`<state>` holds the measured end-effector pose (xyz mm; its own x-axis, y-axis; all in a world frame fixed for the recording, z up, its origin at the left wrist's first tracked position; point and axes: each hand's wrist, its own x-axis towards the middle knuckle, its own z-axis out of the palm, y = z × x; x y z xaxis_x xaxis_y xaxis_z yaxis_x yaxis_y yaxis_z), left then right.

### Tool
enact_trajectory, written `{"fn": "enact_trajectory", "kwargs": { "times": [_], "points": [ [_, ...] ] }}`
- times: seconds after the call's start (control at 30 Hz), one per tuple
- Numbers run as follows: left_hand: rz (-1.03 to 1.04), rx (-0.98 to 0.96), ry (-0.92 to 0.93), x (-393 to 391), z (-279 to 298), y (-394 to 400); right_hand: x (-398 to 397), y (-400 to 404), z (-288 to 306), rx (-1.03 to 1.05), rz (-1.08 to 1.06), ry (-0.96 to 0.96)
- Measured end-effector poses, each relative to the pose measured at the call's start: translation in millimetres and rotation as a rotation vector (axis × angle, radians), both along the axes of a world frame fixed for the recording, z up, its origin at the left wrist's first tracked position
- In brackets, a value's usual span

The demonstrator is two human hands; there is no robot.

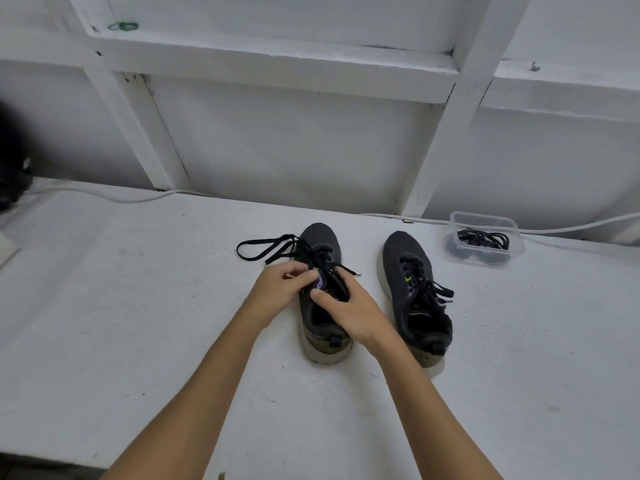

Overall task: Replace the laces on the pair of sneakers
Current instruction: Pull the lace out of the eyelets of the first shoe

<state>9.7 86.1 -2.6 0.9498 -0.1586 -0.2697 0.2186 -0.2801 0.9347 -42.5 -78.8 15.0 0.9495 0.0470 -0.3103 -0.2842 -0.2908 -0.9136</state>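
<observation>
Left hand: the left hand (282, 284) sat on the outer side of the left sneaker (322, 292), fingers curled at the tongue and apparently pinching the black lace (266, 249) near the top eyelets, a hold that suited drawing the lace out.
Right hand: the right hand (349, 311) lay over the collar of the same shoe, thumb pressed on the tongue and fingers wrapped round the far side, seemingly to pin the shoe while the other hand pulled.
Lace: loosened, it trailed in a long loop beyond the left hand's knuckles, with one tip lying just past the right hand's fingers.
Step in hand: judged as unlacing the first shoe, so the task looked to be at an early stage.
Right sneaker (415, 292): it stood just beside the right hand, apart from it, toe away from the person, untied but not yet unthreaded.
Container (485, 220): a clear tub holding a bundle of black laces (483, 239) sat well beyond the right hand, probably the replacements kept within reach.
Table (138, 306): the white surface bore both shoes, heels toward the wrists, which gave easy access to the eyelets.
</observation>
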Motion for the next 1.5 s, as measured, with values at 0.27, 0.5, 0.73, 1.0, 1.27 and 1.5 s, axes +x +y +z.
{"fn": "enact_trajectory", "kwargs": {
  "times": [0.27,0.5,0.73,1.0,1.27,1.5],
  "points": [
    [0.626,-0.182,-0.057,15.1,2.6,11.2,-1.4,-0.9,1.4,0.017,-0.001,0.019],
    [0.033,-0.037,0.048,0.7,-4.7,5.3,-1.1,0.0,1.3,0.010,0.001,-0.007],
    [0.104,-0.008,-0.055,6.3,0.6,0.9,-1.4,-0.6,1.8,0.020,0.008,-0.013],
    [0.326,-0.241,0.064,1.7,6.7,-2.2,-1.3,-0.3,3.3,0.002,0.017,-0.013],
    [0.251,-0.192,0.079,-2.0,13.5,-1.9,9.6,-11.0,9.5,-0.332,0.015,-0.193],
    [-0.013,-0.053,0.046,-10.6,17.4,5.5,27.4,-9.9,8.3,-0.446,0.052,-0.201]
  ]
}}
